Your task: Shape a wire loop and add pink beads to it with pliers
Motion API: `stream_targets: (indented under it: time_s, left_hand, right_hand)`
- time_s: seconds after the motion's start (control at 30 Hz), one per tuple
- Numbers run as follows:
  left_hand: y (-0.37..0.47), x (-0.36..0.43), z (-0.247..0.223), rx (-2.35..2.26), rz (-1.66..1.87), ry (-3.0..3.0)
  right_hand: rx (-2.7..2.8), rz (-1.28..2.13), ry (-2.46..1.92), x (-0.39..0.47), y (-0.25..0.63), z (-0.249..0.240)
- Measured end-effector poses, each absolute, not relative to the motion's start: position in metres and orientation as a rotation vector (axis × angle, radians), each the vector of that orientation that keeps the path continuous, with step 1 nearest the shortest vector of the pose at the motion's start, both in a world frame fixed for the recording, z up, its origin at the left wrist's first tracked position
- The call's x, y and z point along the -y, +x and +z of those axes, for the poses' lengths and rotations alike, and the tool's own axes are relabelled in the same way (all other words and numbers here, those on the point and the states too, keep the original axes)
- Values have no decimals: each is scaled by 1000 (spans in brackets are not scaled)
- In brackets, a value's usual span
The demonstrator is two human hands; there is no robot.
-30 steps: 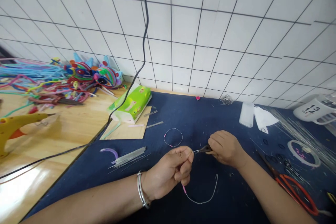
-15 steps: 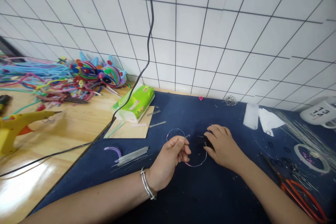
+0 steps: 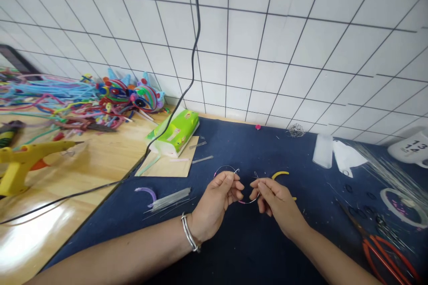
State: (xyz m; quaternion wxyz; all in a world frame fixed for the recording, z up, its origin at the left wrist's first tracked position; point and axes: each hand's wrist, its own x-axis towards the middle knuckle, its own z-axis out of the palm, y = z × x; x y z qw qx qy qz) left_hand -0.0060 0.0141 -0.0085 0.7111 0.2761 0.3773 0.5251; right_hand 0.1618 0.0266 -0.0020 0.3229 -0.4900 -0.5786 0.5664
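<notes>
Both my hands hold a thin silver wire with pink beads [image 3: 249, 201] just above the dark blue cloth [image 3: 247, 245]. My left hand [image 3: 219, 196] pinches its left end and my right hand [image 3: 274, 196] pinches its right end, so the wire hangs in a shallow curve between them. A second wire ring with pink beads [image 3: 225, 168] lies on the cloth just behind my left hand. Yellow-handled pliers [image 3: 281, 173] lie on the cloth behind my right hand, partly hidden by it.
A bundle of straight wires [image 3: 167, 198] and a purple strip [image 3: 145, 191] lie to the left. Further left are a green tissue pack [image 3: 175, 131], a black cable [image 3: 160, 131], a yellow glue gun [image 3: 23, 158] and coloured pipe cleaners [image 3: 67, 102]. Red-handled scissors [image 3: 384, 249] and a clear tube [image 3: 323, 150] are to the right.
My right hand has laid the pliers down on the cloth and taken the wire's free end. Both hands moved the wire farther away, toward the other ring.
</notes>
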Motion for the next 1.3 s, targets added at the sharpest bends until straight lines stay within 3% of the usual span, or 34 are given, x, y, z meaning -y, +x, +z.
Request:
stream_targets:
  time_s: [0.37,0.87,1.3]
  left_hand:
    - [-16,-27,0,-937,876,1097]
    - [-20,-25,-14,-1148,952,1804]
    - [-21,-22,-9,-1211,913,2387]
  right_hand:
    - [1665,1362,-1330,-33,170,-7]
    - [1924,1313,-1215,-30,171,-4]
    - [1770,1660,-1154,-31,171,2]
